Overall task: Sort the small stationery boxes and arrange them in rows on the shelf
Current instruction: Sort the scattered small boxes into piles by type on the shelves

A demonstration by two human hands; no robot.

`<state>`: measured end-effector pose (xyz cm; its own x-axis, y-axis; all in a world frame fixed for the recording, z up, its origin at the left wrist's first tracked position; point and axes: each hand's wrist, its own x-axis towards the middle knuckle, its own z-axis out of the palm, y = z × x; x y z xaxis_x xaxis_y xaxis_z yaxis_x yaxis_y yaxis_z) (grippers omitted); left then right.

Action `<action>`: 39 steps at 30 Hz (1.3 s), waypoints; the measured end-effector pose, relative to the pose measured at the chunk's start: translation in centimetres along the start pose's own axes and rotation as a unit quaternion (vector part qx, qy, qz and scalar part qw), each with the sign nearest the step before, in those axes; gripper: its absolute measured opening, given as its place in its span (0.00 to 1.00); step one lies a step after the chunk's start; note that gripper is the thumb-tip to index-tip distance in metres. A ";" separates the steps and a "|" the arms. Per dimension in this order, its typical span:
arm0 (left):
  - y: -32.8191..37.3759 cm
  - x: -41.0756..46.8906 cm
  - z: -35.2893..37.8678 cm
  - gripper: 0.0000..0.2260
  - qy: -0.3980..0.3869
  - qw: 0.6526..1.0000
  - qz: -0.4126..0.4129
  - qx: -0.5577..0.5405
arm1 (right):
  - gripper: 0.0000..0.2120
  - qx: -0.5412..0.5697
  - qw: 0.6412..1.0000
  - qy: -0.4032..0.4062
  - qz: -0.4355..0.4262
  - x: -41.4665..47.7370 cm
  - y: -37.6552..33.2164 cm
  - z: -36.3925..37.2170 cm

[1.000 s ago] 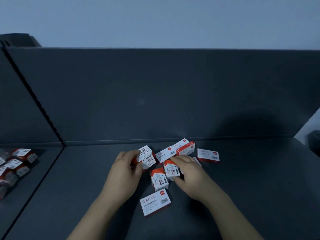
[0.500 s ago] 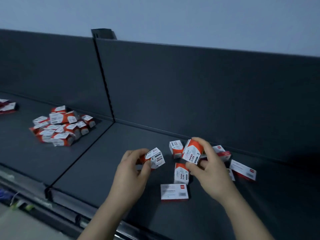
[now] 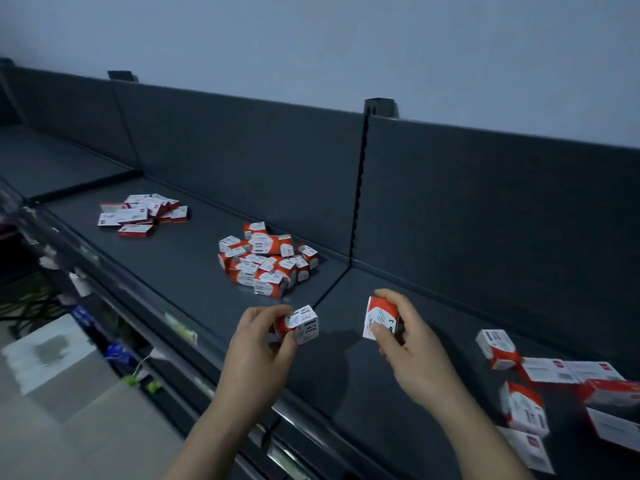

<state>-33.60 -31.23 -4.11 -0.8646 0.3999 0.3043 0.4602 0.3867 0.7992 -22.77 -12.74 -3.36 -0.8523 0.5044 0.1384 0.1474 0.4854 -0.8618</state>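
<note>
Red-and-white cardboard: the left hand (image 3: pixel 258 348) pinches one small box (image 3: pixel 305 323), the right hand (image 3: pixel 415 355) another box (image 3: pixel 380 317), just over the shelf (image 3: pixel 180 271). Beyond lie a chunky heap (image 3: pixel 268 263) and a flat heap (image 3: pixel 140 213); loose boxes (image 3: pixel 498 348) wait rightward, so sorting looks half-done, rows unstarted.

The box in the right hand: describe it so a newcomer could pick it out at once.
Find the slotted upright splitting the back of the shelf; follow it down to the floor seam. Just right of there the right hand grips a red-and-white box in the air. Unlike the loose boxes lying farther right, it is held upright, showing a 3.
</note>
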 end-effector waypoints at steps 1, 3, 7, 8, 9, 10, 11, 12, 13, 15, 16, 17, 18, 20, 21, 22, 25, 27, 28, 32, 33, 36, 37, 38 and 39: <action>-1.0 0.6 -1.4 0.12 0.004 1.000 -0.002 0.009 | 0.20 -0.012 1.000 0.001 -0.006 0.6 -0.7 1.4; -3.0 2.0 -4.0 0.13 0.010 1.000 -0.006 0.029 | 0.23 -0.032 0.999 0.006 -0.015 1.8 -2.2 4.2; -6.4 4.9 -8.1 0.14 0.010 0.998 -0.013 0.054 | 0.26 -0.064 0.998 0.014 -0.018 3.9 -4.9 8.7; -7.2 5.7 -8.7 0.14 0.007 0.998 -0.014 0.056 | 0.26 -0.073 0.997 0.016 -0.018 4.4 -5.4 9.6; -7.8 6.5 -9.3 0.14 0.005 0.998 -0.012 0.058 | 0.26 -0.081 0.996 0.019 -0.017 4.8 -5.7 10.5; -8.4 7.4 -9.7 0.14 0.003 0.998 -0.010 0.059 | 0.26 -0.087 0.996 0.020 -0.013 5.2 -6.0 11.2; -8.9 8.2 -9.9 0.14 0.003 0.998 -0.008 0.060 | 0.26 -0.092 0.995 0.023 -0.007 5.6 -6.2 11.8; -9.3 9.1 -10.0 0.14 0.003 0.998 -0.006 0.061 | 0.26 -0.097 0.995 0.027 -0.001 6.1 -6.3 12.3; -9.6 9.9 -10.0 0.14 0.003 0.998 -0.007 0.060 | 0.25 -0.104 0.994 0.031 0.003 6.5 -6.4 12.8; -10.3 11.7 -9.6 0.15 0.007 0.998 -0.004 0.057 | 0.24 -0.121 0.992 0.040 0.006 7.6 -6.4 13.4; -10.7 12.5 -9.2 0.15 0.007 0.998 -0.004 0.055 | 0.24 -0.129 0.991 0.045 0.005 8.2 -6.4 13.6; -10.9 13.4 -8.8 0.15 0.006 0.999 -0.004 0.051 | 0.23 -0.135 0.990 0.049 0.003 8.8 -6.5 13.7; -11.2 14.3 -8.3 0.14 0.004 0.999 -0.005 0.047 | 0.23 -0.139 0.989 0.052 0.002 9.4 -6.5 13.9; -11.4 16.0 -7.2 0.14 -0.002 0.999 -0.004 0.041 | 0.22 -0.147 0.988 0.055 -0.001 10.8 -6.4 14.1; -11.5 16.8 -6.6 0.13 -0.005 0.999 0.000 0.041 | 0.22 -0.153 0.987 0.056 -0.002 11.5 -6.4 14.3; -11.6 17.5 -6.0 0.13 -0.010 0.999 0.004 0.044 | 0.22 -0.161 0.985 0.056 -0.001 12.2 -6.3 14.4; -12.2 19.7 -4.5 0.13 -0.031 0.998 -0.002 0.054 | 0.20 -0.175 0.983 0.051 -0.006 14.4 -6.2 14.6; -12.8 21.0 -3.8 0.13 -0.037 0.998 -0.010 0.055 | 0.17 -0.183 0.982 0.046 -0.015 15.7 -6.1 14.7; -13.1 21.5 -3.5 0.14 -0.035 0.998 -0.012 0.057 | 0.16 -0.187 0.981 0.044 -0.019 16.3 -6.1 14.8; -13.7 22.5 -2.8 0.13 -0.018 0.998 -0.006 0.066 | 0.17 -0.211 0.977 0.030 -0.019 18.5 -5.6 15.4; -13.8 22.6 -2.7 0.13 -0.013 0.998 0.000 0.069 | 0.17 -0.222 0.975 0.025 -0.022 19.0 -5.5 15.6; -14.3 22.5 -2.5 0.15 -0.013 0.997 0.009 0.071 | 0.17 -0.248 0.968 0.018 -0.035 20.3 -5.0 16.3; -14.4 22.4 -2.5 0.16 -0.017 0.997 0.008 0.070 | 0.18 -0.251 0.967 0.018 -0.038 20.6 -4.8 16.4; -14.6 22.2 -2.5 0.17 -0.019 0.997 0.009 0.072 | 0.19 -0.252 0.967 0.018 -0.039 20.8 -4.7 16.6; -14.6 22.1 -2.6 0.18 -0.019 0.997 0.011 0.077 | 0.20 -0.251 0.967 0.019 -0.040 20.9 -4.5 16.7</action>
<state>-59.99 -30.23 -7.72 -0.8470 0.4394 0.2993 0.5073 0.4995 0.7023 -49.63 -16.26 -4.72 -0.8538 0.4718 0.2203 0.3146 0.8045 -0.5038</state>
